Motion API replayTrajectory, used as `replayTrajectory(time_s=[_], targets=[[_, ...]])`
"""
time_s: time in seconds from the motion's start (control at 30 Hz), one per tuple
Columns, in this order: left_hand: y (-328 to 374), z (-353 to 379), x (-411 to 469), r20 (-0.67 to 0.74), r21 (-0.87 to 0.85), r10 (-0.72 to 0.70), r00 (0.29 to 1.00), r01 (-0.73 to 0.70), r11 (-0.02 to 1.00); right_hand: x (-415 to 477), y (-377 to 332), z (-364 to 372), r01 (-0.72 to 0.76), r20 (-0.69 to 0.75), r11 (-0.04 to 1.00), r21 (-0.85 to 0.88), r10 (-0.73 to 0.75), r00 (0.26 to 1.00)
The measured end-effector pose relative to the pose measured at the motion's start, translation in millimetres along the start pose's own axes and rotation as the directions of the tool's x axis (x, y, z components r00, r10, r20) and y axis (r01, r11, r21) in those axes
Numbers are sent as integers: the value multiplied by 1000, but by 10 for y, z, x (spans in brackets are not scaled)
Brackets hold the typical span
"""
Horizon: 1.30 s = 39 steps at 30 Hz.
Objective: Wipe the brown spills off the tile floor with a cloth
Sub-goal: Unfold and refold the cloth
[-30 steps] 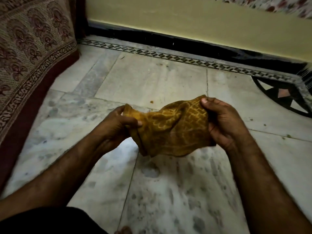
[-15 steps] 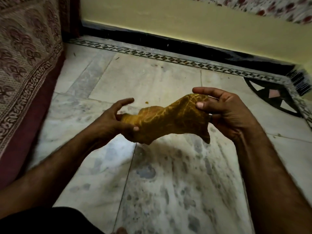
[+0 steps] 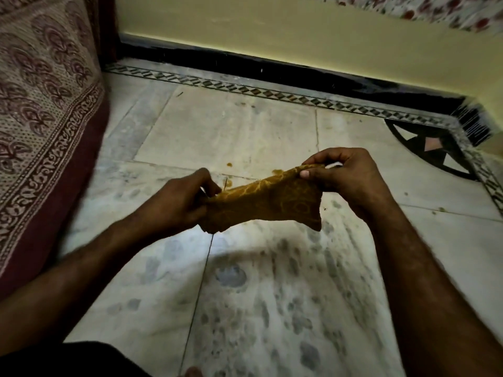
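A mustard-yellow patterned cloth [image 3: 268,202] is stretched in the air between both hands, above the marble tile floor [image 3: 272,295]. My left hand [image 3: 179,200] pinches its left end. Up at the cloth's right corner, my right hand [image 3: 345,178] grips with thumb and fingers. Small brown spills [image 3: 230,164] lie on the pale tile just behind the cloth, with another brown spot [image 3: 277,171] by its top edge and one [image 3: 229,183] near my left fingers.
A bed or sofa draped in a maroon printed cover [image 3: 46,126] rises along the left. A yellow wall with a black skirting [image 3: 272,69] runs across the back. A dark inlaid floor motif [image 3: 430,148] sits at the right. Small dark specks [image 3: 441,209] dot the right tile.
The cloth has gone from a loose open bunch to a narrower folded strip pulled between the hands. Both hands rose slightly, and the view shifted so the spills behind now show.
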<state>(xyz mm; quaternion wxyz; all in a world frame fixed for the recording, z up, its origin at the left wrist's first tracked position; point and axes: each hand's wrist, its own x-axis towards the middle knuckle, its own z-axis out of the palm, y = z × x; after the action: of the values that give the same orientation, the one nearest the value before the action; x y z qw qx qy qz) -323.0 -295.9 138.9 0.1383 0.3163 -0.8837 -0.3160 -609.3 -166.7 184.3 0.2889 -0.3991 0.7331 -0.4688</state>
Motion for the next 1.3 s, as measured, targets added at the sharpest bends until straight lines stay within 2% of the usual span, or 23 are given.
replayTrajectory(time_s=[0.1,0.17,0.2,0.3,0.37,0.43,0.5,0.67,0.8,0.9,0.97,1.0,1.03,1.1,1.13,1.3], targets=[[5,110,-15,238,106,162,958,-192,976,84,47,10,18,-40,995,-98,-22,999],[43,188,14,396,107,135,908,-191,976,106,97,45,25,-13,994,-105,-27,1000],[65,207,49,425,91,94,900,-146,985,108,129,60,22,-1,996,-90,-22,1000],[149,219,159,413,32,-88,906,82,996,45,203,117,19,24,1000,-1,-19,1000],[151,242,196,407,-198,-166,898,264,944,-18,248,208,17,45,999,36,-18,999],[173,244,198,405,-430,-188,895,368,824,-101,275,371,7,68,997,73,-12,998],[158,249,214,388,-555,-176,905,382,739,-208,293,584,-2,81,995,100,-6,997],[161,307,225,368,-694,-206,907,415,588,-544,262,1074,-15,167,994,104,-2,986],[220,295,230,320,-768,-278,906,419,484,-644,275,1249,78,142,992,100,-92,986],[154,302,187,282,-719,-273,920,391,574,-608,287,1211,62,272,997,47,-72,960],[117,274,171,280,-694,-254,926,378,613,-541,278,1075,-58,394,983,172,-15,919],[104,238,177,286,-688,-242,927,375,622,-496,297,994,-96,372,969,227,5,928],[100,188,188,294,-683,-223,929,368,632,-440,330,914,-112,282,959,260,36,959],[113,69,209,321,-655,-171,932,348,671,-342,446,792,-127,101,956,263,103,989],[128,14,216,339,-631,-140,931,335,700,-302,513,774,-158,88,958,239,141,986],[183,-52,174,430,-562,-43,902,304,769,-250,676,783,-241,388,949,204,148,910]])
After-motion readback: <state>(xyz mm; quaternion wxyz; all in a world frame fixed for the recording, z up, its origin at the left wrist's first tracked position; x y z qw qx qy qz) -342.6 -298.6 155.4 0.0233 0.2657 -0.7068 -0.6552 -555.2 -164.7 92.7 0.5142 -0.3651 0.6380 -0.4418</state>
